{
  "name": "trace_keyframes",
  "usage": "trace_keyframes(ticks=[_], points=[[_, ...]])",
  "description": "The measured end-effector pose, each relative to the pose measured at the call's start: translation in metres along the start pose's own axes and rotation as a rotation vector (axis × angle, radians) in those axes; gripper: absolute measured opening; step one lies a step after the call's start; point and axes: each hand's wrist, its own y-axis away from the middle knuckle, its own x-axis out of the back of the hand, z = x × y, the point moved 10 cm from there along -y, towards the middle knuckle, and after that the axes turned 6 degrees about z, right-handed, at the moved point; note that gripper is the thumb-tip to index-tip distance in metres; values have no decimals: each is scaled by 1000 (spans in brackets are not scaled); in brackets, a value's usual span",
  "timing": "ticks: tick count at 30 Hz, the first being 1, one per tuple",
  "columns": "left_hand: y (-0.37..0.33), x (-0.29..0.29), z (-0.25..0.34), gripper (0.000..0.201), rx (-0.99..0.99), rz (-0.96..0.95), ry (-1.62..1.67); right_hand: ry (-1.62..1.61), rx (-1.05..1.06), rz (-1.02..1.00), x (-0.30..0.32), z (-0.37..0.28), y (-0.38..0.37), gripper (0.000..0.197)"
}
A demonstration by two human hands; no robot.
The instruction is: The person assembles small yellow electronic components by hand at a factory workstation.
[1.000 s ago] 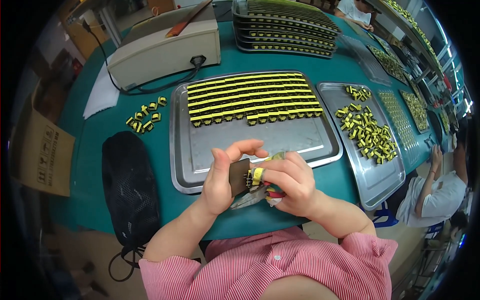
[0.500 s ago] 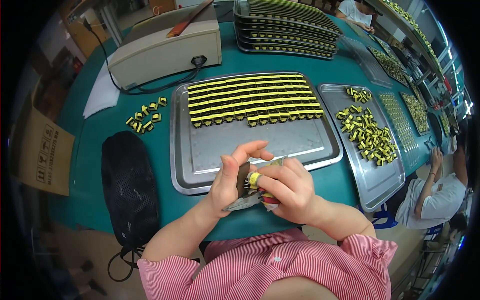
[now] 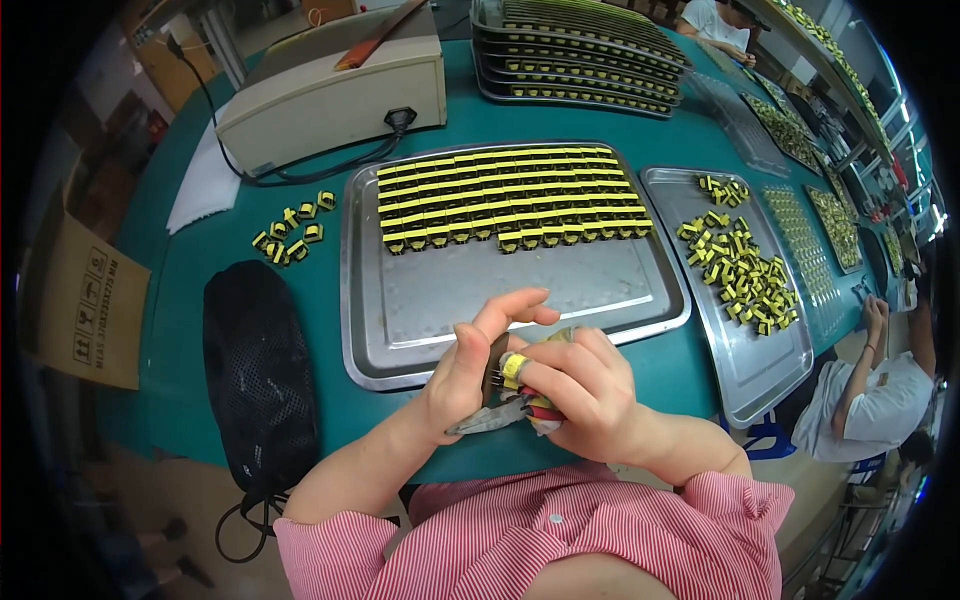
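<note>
My left hand [image 3: 458,378] curls with its thumb up around a flat brown piece [image 3: 494,370], whose kind I cannot make out. Against that piece my right hand [image 3: 598,390] grips a small yellow-taped transformer [image 3: 513,367], its metal pins pointing left. A greyish cloth-like strip [image 3: 488,417] hangs below the left palm, and something red and white shows under the right fingers. Both hands are over the near edge of a metal tray [image 3: 420,325]. Neat rows of yellow-and-black transformers [image 3: 510,200] fill the tray's far half, the front row having a gap.
A second metal tray [image 3: 745,385] with loose transformers [image 3: 750,275] stands on the right. At left lie several loose transformers [image 3: 290,230] and a black mesh pouch [image 3: 258,370]. Behind are a beige box-shaped device [image 3: 335,110] with a cable and stacked trays [image 3: 575,65]. Co-workers sit at right.
My hands stay together, shifted very slightly to the right. The transformer has turned a little against the brown piece. The trays appear slightly shifted in the view.
</note>
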Motion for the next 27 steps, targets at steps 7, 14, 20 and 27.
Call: trace_keyframes(ticks=[7,14,20,27], points=[[-1,-1,-1,85,26,35,91,4,-29,-57,-1,0,0,41],[-1,-1,-3,84,36,41,111,-33,-16,-7,-2,2,2,41],[0,-2,-4,85,46,35,105,-52,-28,7,-1,2,2,41],[-1,-2,-10,81,90,74,74,-44,-18,-3,-4,2,4,43]])
